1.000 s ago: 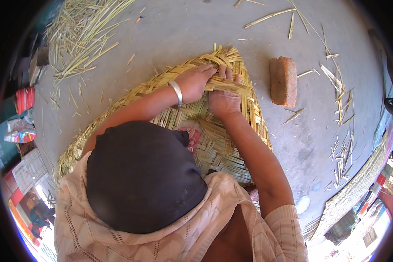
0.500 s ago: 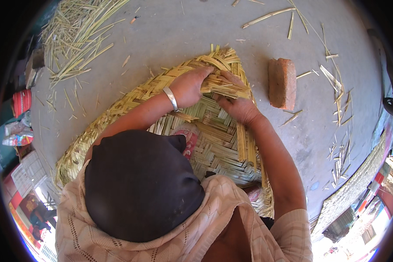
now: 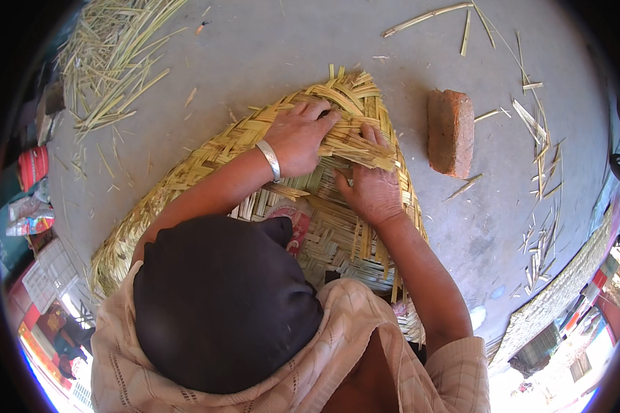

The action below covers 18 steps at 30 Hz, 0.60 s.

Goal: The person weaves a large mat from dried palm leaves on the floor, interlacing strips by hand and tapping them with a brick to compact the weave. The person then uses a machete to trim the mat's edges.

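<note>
A large basket-like piece woven from yellow-green plant strips rises on its far side to a pointed corner. At its upper rim my left hand, a silver bangle at the wrist, bends its fingers over the weave, thumb and forefinger closed on strips. Just right of it, my right hand is stretched out with the thumb apart. A folded band of strips lies across its fingers, whose tips show beyond. Loose strip ends hang inside the piece near my right wrist. A reddish patterned thing shows inside, mostly covered.
A red brick stands on the grey floor right of the weave. Loose strips are heaped at the far left; more stalks lie scattered right. A rolled or upright mat edge is at the lower right. A dark head covering hides the near part.
My right hand has flattened against the folded band and its thumb has spread away. My left hand has shifted slightly, its fingers lying farther over the rim.
</note>
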Tool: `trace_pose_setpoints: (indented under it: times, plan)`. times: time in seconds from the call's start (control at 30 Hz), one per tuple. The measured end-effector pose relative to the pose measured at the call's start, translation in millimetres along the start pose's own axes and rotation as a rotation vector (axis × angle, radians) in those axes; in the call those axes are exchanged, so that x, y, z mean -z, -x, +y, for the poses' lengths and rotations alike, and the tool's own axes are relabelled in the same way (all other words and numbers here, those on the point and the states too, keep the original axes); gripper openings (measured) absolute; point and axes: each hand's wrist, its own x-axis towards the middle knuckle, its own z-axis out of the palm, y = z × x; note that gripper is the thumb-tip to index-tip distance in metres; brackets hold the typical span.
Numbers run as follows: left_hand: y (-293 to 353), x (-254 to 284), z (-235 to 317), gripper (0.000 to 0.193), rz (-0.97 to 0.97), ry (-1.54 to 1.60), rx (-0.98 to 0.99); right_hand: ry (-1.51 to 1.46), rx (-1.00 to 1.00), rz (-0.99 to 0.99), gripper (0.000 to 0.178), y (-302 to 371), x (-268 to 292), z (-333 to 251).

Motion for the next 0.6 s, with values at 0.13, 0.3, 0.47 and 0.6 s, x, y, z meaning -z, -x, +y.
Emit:
trace_pose_setpoints:
  times: [0.13,0.3,0.47,0.6]
  plan:
    - [-1.1,2.5,1.4,0.076,-0.016,-0.006,0.006,0.029,-0.001,-0.067,0.057,-4.4,5.2,6.9]
    - [0.1,2.1,1.1,0.078,-0.008,-0.008,0.004,0.039,0.063,-0.149,0.048,-7.2,19.7,14.6]
    - [-1.0,6.8,-4.3,0.078,0.001,0.012,-0.056,0.056,0.123,-0.236,0.047,-12.4,36.1,28.0]
    - [-3.0,8.8,-4.8,0.070,-0.034,-0.014,-0.040,0.082,0.143,-0.314,0.048,-17.2,44.3,33.2]
